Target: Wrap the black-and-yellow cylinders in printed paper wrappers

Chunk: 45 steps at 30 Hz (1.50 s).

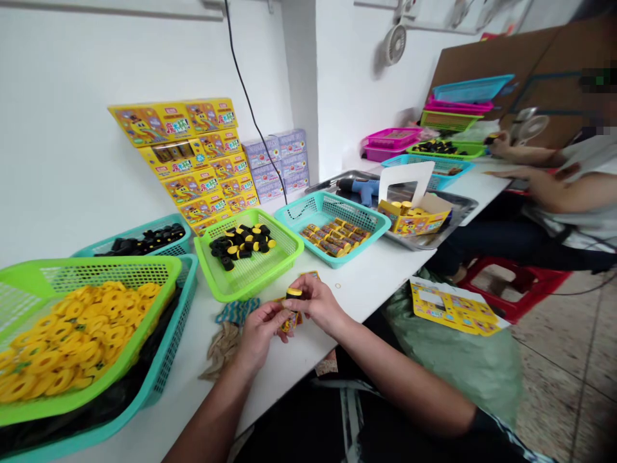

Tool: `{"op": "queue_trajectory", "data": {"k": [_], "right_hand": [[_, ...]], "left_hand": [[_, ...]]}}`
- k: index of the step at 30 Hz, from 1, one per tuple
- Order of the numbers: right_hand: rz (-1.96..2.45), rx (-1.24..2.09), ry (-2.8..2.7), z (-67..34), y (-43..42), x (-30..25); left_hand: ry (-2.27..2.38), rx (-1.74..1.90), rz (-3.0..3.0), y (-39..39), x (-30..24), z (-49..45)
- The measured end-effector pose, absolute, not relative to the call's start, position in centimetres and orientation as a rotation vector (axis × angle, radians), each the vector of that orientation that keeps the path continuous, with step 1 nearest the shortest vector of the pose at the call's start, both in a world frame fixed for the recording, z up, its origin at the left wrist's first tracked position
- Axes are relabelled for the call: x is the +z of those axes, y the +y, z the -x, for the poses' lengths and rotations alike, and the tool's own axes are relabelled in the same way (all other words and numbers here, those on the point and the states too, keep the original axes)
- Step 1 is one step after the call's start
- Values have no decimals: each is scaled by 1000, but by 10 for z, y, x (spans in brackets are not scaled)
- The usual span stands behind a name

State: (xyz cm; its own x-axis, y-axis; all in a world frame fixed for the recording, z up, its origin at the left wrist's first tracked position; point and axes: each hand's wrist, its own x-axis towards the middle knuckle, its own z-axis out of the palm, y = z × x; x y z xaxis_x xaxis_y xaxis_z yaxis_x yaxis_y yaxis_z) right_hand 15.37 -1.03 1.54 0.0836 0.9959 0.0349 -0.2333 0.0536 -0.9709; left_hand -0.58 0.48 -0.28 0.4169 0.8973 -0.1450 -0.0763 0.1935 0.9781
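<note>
Two hands, the left hand [259, 335] and right hand [319, 303], pinch one yellow-capped tube [291, 315] between their fingertips above the white table [371, 289], beside a green basket [290, 258].

This is a small packing workshop. A long white worktop [366, 283] runs along a bare white wall [62, 116], lined with plastic mesh baskets [248, 289] of yellow and black parts. Stacks of printed yellow retail boxes [187, 161] stand at its back edge, and a hot glue gun [359, 190] lies in a metal tray [463, 209]. A wall fan [395, 45] hangs above, and a co-worker [569, 193] sits further along on a red stool [515, 289] over a speckled terrazzo floor [563, 341].
</note>
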Motion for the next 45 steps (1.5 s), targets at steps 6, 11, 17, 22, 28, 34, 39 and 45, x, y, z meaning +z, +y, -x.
{"op": "queue_trajectory", "data": {"k": [6,11,17,22,28,34,39,45], "right_hand": [[1073,1193,-1038,-150,-16,10],[1118,1080,-1113,-154,-22,10],[1152,1032,-1161,-155,-25,8],[1049,1261,-1110,-154,-27,0],[1055,1241,-1093,-159,-25,-1],[1099,979,-1293,-160,-27,4],[1156,649,-1536,-154,-30,0],[1209,782,-1443,-146,-30,-6]], "left_hand": [[817,842,-1004,3,1,5],[797,833,-907,3,-5,4],[755,863,-849,1,-5,1],[709,865,-799,1,-2,0],[708,847,-855,-2,2,0],[664,774,-765,1,1,2],[647,855,-679,2,0,2],[700,843,-706,1,1,2]]}}
